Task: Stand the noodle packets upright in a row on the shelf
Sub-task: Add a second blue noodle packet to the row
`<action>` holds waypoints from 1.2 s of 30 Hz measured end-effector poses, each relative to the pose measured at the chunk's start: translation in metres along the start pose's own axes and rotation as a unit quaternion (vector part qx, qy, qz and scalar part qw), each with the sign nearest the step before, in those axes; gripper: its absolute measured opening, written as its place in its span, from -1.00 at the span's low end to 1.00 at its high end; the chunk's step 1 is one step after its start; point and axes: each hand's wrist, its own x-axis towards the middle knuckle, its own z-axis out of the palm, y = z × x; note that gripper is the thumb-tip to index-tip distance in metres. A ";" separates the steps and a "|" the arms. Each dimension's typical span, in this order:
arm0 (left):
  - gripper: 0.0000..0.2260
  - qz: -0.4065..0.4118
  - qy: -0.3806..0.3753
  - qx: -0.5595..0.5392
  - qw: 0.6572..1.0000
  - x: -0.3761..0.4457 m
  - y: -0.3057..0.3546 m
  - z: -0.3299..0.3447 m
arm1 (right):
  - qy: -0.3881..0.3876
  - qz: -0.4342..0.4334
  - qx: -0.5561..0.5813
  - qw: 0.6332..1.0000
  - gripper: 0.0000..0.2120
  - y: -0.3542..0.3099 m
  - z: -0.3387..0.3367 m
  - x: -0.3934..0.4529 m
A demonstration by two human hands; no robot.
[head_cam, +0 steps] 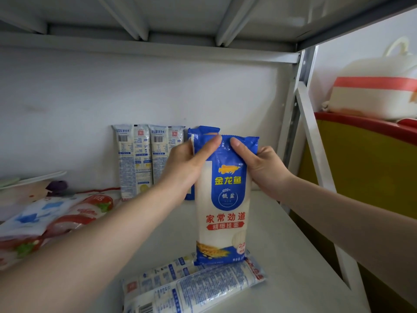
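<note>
Stretching pale before me, the shelf (282, 256) has bare room to the right of the packets, up to its front edge and the upright post (300, 86). Against the back wall three noodle packets (135, 161) stand upright in a row. Two more flat packets (191, 285) lie near the front edge. I hold the blue packet (222, 206) upright, my left hand (191, 163) and right hand (257, 168) both clamped on its top.
</note>
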 end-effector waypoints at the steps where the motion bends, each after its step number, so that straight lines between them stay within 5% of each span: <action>1: -0.61 0.003 -0.011 0.017 1.000 -0.005 -0.005 -0.003 | 0.003 0.000 -0.007 1.000 -0.69 0.000 0.000 0.000; 7: -0.65 -0.148 -0.146 0.112 0.972 -0.045 -0.076 -0.018 | -0.074 0.054 -0.034 0.995 -0.65 0.010 -0.005 -0.015; 11: -0.61 -0.159 -0.199 0.210 0.944 -0.061 -0.115 -0.026 | -0.163 0.160 -0.105 0.968 -0.74 0.062 -0.005 -0.037; 15: -0.61 -0.147 -0.192 0.223 0.944 -0.059 -0.129 -0.031 | -0.191 0.215 -0.148 0.946 -0.65 0.106 -0.006 -0.052; 31: -0.73 -0.115 -0.137 0.181 0.967 0.002 -0.148 -0.007 | -0.127 0.184 -0.109 0.969 -0.77 0.131 -0.038 0.000; 36: -0.69 -0.119 -0.122 0.156 0.973 0.026 -0.163 0.009 | -0.110 0.204 -0.104 0.967 -0.67 0.148 -0.052 0.025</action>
